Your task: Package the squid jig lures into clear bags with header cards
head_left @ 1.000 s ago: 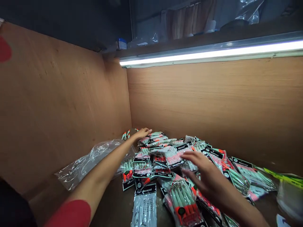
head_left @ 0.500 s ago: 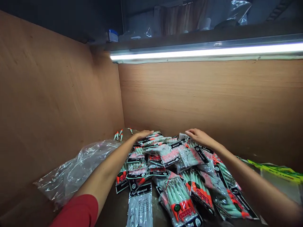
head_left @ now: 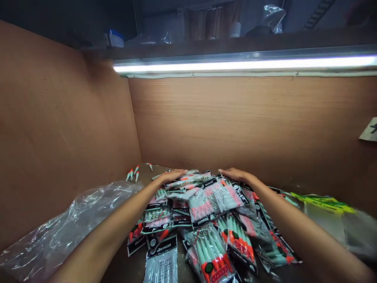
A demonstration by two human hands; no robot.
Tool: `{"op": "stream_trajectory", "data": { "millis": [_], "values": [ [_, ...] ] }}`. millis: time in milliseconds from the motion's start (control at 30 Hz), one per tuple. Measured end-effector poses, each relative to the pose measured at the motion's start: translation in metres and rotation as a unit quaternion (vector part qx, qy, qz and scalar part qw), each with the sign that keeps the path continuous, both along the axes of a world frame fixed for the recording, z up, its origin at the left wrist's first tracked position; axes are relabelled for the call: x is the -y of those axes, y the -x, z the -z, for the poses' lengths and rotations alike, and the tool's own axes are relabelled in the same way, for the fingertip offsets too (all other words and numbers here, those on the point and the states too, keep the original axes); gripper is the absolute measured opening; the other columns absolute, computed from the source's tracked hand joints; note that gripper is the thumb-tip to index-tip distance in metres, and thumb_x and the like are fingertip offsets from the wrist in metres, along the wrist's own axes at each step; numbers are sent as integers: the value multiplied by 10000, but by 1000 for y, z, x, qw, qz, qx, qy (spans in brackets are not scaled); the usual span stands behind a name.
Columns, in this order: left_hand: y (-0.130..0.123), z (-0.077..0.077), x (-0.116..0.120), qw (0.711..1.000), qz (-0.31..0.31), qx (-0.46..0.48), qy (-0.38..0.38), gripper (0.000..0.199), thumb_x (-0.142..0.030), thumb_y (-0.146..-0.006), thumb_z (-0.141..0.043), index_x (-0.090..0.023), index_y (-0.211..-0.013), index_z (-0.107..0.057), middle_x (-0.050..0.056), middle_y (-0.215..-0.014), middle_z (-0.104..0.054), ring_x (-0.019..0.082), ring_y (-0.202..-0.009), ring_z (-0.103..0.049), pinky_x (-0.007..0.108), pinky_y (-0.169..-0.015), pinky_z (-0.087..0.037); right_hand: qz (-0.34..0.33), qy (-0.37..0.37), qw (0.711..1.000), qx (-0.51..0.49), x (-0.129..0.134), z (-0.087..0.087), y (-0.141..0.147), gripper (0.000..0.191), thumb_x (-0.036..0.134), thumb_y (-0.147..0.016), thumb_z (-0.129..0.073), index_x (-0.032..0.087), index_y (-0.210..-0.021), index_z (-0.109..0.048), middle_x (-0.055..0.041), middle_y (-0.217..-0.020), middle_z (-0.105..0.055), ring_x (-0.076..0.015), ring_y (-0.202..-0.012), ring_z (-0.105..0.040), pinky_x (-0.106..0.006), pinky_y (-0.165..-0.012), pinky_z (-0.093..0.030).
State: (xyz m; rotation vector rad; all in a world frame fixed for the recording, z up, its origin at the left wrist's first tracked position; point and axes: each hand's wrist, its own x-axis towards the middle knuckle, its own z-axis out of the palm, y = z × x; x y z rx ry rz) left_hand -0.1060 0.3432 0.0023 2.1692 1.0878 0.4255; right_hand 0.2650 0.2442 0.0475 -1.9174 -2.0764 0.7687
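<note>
A heap of clear plastic packets of fishing lures lies on the dark surface. The lures are pale green and orange, and the packets carry black "Seawood" labels. At the heap's far left edge my left hand lies flat with its fingers stretched out over the top packets. Against the far right edge rests my right hand, its fingers extended and pointing left. Neither hand is gripping a packet. One packet lies with its printed grey side up at the front.
Several loose lures lie in the back left corner. A large clear plastic bag spreads along the left side. At the right are clear bags with a yellow-green header. Wooden panels enclose the back and left, under a tube light.
My right hand has come down onto the far right edge of the heap. The left hand stays on the packets at the far left. The view has turned slightly right.
</note>
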Motion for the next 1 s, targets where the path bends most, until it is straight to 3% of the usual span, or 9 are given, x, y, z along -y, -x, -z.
{"op": "stream_trajectory", "data": {
  "millis": [333, 500, 633, 767, 867, 1000],
  "values": [
    [-25, 4, 62, 997, 29, 69, -23, 558, -654, -836, -561, -282, -1235, -681, 34, -1351, -622, 284, -1267, -536, 341, -1096, -328, -75, 13, 997, -24, 35, 8, -16, 788, 861, -723, -442, 159, -857, -775, -87, -864, -722, -255, -796, -611, -318, -695, -469],
    [-33, -4, 89, 995, 52, 83, -27, 467, -608, -851, -583, -301, -1181, -706, 21, -1279, -672, 263, -1199, -581, 321, -1056, -361, -89, 41, 995, 9, 50, 4, -38, 782, 869, -729, -415, 160, -747, -747, -73, -728, -679, -229, -674, -583, -303, -594, -427],
    [-32, -16, 76, 996, 10, 82, -29, 517, -645, -872, -509, -287, -1197, -691, 38, -1314, -647, 270, -1249, -538, 314, -1059, -338, -27, -4, 997, 76, 26, -3, -33, 775, 819, -793, -401, 126, -787, -749, -155, -838, -706, -284, -775, -639, -336, -678, -450],
    [-37, -16, 49, 997, -44, 60, -13, 605, -696, -848, -482, -223, -1149, -708, 93, -1248, -681, 312, -1235, -542, 341, -1030, -353, 3, -11, 997, 82, -14, 9, 7, 760, 755, -864, -368, 94, -921, -739, -196, -936, -713, -300, -867, -663, -339, -734, -468],
    [-49, -6, 40, 999, -25, 31, 16, 610, -717, -832, -481, -225, -1090, -732, 82, -1177, -717, 301, -1118, -620, 332, -951, -418, -6, 37, 997, 73, -31, 26, 34, 735, 761, -861, -380, 118, -905, -733, -139, -817, -721, -246, -736, -674, -302, -657, -482],
    [-63, 8, 41, 999, 13, 16, 26, 604, -703, -816, -525, -235, -1149, -709, 60, -1230, -692, 274, -1101, -620, 310, -925, -433, -22, 86, 993, 77, -33, 39, 41, 723, 776, -842, -399, 123, -768, -699, -93, -670, -672, -194, -561, -613, -288, -555, -458]
  ]
}}
